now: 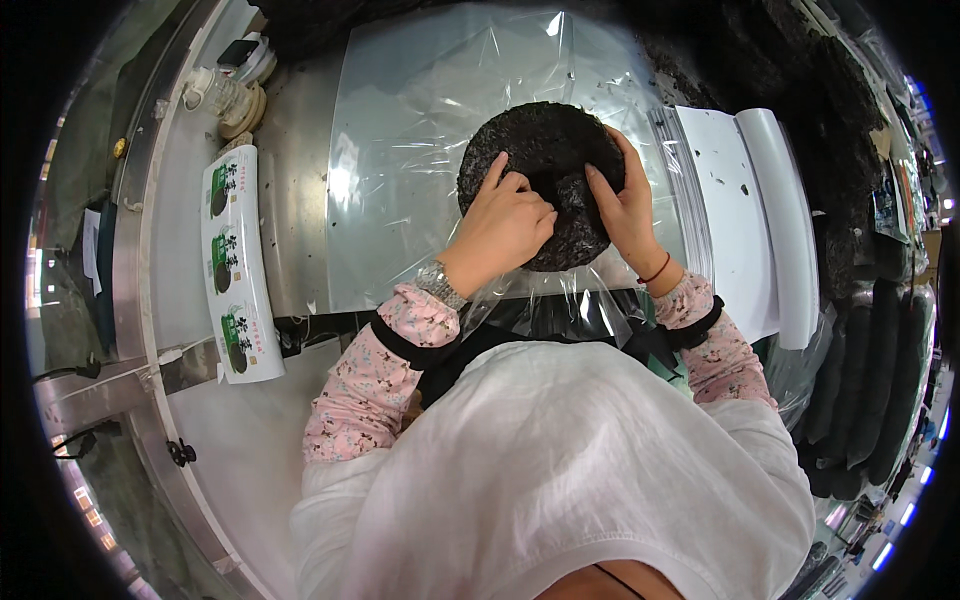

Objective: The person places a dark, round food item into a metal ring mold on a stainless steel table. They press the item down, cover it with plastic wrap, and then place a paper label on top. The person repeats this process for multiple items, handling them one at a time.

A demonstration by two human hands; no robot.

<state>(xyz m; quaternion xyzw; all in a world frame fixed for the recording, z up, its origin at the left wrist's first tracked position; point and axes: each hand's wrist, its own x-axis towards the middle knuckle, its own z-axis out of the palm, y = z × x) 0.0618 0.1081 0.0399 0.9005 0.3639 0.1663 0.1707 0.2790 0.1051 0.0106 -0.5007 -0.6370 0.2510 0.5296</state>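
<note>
A round black cake of dried seaweed [525,139] lies in front of me on clear plastic film [420,150]. My right hand [626,202] grips the cake's right edge, thumb on top and fingers around the rim. Across the lower left of the cake rests my left hand [506,225], its index finger extended and the others curled. Whether those curled fingers pinch any seaweed is hidden. A raised, folded lump of seaweed [574,195] shows on the cake between both hands.
On the left lie a strip of printed labels [232,262] and a lidded glass jar [229,97]. White sheets [724,195] with a curled edge [780,225] lie to the right. Loose dark seaweed [795,97] is heaped at the back right, above long dark bagged bundles [862,375].
</note>
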